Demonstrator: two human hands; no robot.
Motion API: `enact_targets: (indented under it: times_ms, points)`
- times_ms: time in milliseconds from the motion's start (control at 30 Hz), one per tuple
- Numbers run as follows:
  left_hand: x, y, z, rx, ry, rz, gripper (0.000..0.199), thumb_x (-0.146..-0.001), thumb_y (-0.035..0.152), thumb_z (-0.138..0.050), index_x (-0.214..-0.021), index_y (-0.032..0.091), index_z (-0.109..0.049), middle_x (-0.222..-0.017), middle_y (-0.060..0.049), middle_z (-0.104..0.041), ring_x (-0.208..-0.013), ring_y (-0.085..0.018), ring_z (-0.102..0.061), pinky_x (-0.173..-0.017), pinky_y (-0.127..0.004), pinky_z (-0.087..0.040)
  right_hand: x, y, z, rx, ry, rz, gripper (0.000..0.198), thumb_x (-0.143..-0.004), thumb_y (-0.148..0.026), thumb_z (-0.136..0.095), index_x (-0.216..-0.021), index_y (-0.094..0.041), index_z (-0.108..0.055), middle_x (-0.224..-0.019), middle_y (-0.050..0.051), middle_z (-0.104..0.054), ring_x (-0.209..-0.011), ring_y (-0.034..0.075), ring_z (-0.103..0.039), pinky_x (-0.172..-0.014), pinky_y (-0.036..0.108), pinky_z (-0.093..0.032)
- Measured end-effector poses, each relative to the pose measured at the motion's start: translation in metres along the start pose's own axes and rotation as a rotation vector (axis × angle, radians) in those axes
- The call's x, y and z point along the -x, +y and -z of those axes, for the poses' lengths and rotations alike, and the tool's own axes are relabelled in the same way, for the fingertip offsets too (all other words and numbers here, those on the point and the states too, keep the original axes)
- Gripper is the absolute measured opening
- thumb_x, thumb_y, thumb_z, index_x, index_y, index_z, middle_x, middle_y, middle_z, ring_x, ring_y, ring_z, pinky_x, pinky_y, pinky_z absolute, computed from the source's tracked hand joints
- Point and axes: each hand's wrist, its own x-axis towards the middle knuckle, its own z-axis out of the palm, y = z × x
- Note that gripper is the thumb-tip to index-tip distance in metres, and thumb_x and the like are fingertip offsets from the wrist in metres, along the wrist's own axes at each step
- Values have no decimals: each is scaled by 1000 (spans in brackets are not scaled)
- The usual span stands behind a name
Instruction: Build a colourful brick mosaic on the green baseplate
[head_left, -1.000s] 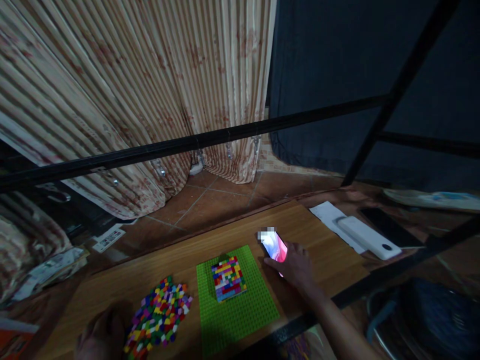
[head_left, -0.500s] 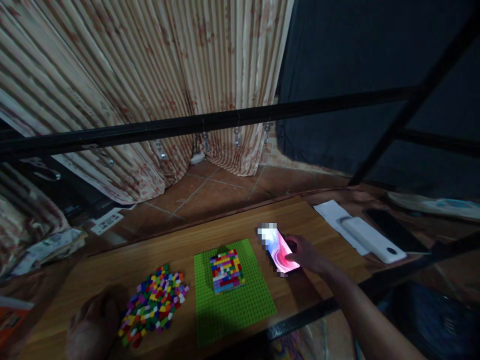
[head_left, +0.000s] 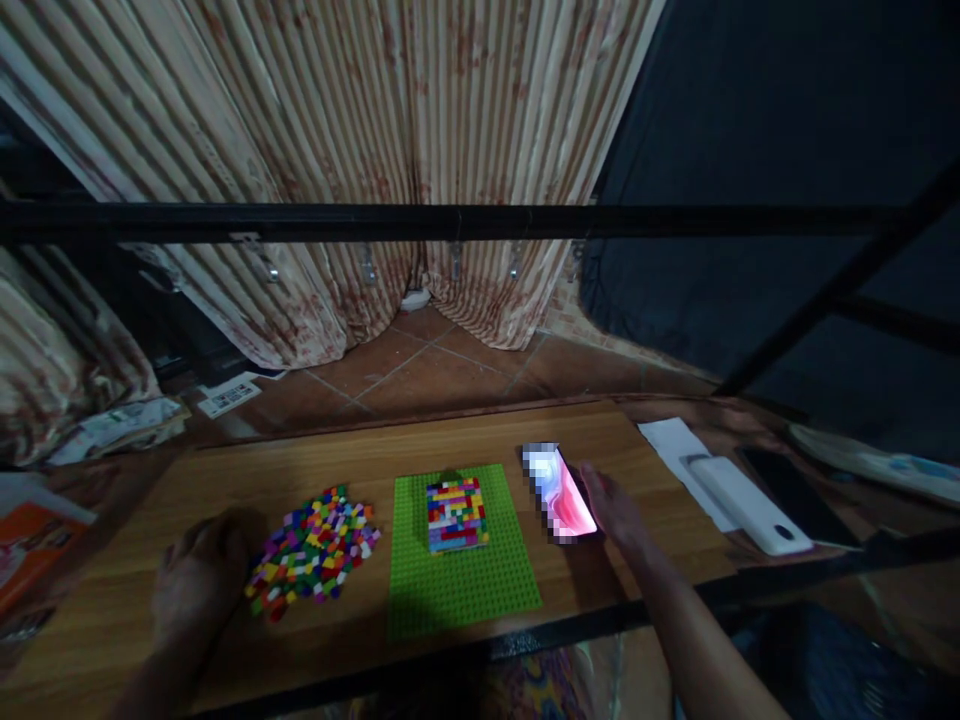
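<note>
The phone (head_left: 564, 495) lies face up on the table (head_left: 315, 455), just right of the green board (head_left: 457, 605), probably so its screen faces the person and sits within reach of the right hand (head_left: 613, 510). That hand is by its right edge; whether it grips the phone, I cannot tell. The left hand (head_left: 199, 575) rests curled beside the loose bricks (head_left: 319, 550), perhaps for steadiness; whether it holds anything is hidden. The phone has dark edges and a lit screen swirling white-blue to pink
</note>
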Motion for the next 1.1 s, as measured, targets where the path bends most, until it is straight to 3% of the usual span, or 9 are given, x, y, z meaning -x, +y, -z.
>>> enact_targets:
  times_ms: [167, 400, 933, 1100]
  points:
    - [3, 4, 2, 22, 9, -7, 48, -92, 32, -27, -117, 5, -58, -122, -18, -58, -115, -29, -51, -101, -41, -37, 11, 10, -1, -287, -32, -79, 66, -86, -68, -29, -98, -16, -69, -101, 14, -71, -98, 28, -65, -83, 38, -50]
    - [9, 4, 4, 14, 48, -47, 49, -96, 30, -24, -119, 2, -57, -123, -17, -58, -116, -27, -50, -103, -39, -35, 21, 26, -2, -535, -14, -115, 62, -83, -68, -37, -105, -17, -65, -104, 14, -71, -96, 27, -66, -85, 40, -52]
    - [5, -6, -15, -11, 157, -36, 41, -89, 31, -33, -113, 15, -61, -117, -12, -64, -108, -27, -57, -96, -41, -44, 25, 29, -3, -575, 78, -92, 53, -77, -66, -50, -92, -20, -71, -92, 12, -73, -83, 24, -68, -73, 35, -53]
    - [4, -7, -16, 28, 170, -64, 45, -88, 31, -31, -112, 9, -62, -116, -17, -63, -108, -30, -57, -97, -42, -43, 26, 31, -4, -560, 105, -100, 51, -79, -63, -49, -92, -19, -71, -92, 12, -73, -82, 23, -68, -74, 34, -53]
